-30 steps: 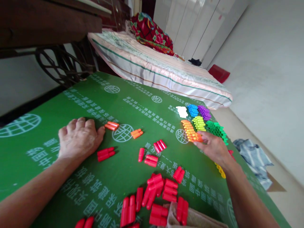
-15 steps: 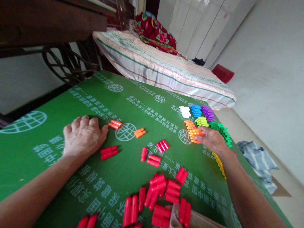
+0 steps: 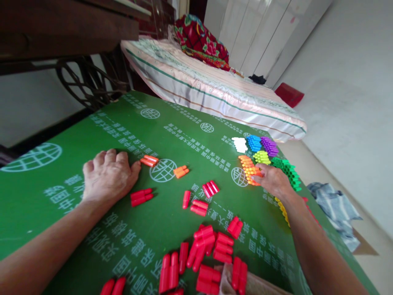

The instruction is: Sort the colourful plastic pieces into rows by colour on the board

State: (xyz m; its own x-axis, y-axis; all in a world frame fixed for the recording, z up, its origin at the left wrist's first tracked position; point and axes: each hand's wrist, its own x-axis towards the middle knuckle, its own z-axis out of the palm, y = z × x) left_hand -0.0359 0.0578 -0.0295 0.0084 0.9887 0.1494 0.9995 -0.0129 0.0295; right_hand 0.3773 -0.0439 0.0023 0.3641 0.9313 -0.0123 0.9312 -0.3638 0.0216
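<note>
My left hand (image 3: 107,176) rests palm down on the green table, its fingers curled under so their tips are hidden. Close by its thumb lies an orange-red bullet-shaped toy piece (image 3: 149,160), and a red piece (image 3: 141,197) lies just below. My right hand (image 3: 274,180) reaches to the far right, with thumb and fingers closed at the near end of a row of orange bullet-shaped pieces (image 3: 246,162). Another orange piece (image 3: 181,171) lies alone mid-table. Several red pieces (image 3: 223,248) are scattered and heaped near the front.
Sorted groups of white (image 3: 239,144), blue (image 3: 254,143), purple (image 3: 269,146), lime (image 3: 261,157), green (image 3: 287,172) and yellow pieces (image 3: 284,213) line the table's right side. Beyond the green table (image 3: 172,131) stands a bed (image 3: 215,92). A cloth (image 3: 334,211) lies right of the table.
Both hands and the pieces stay in place. The view has shifted very slightly, and more red shows beyond my right forearm.
</note>
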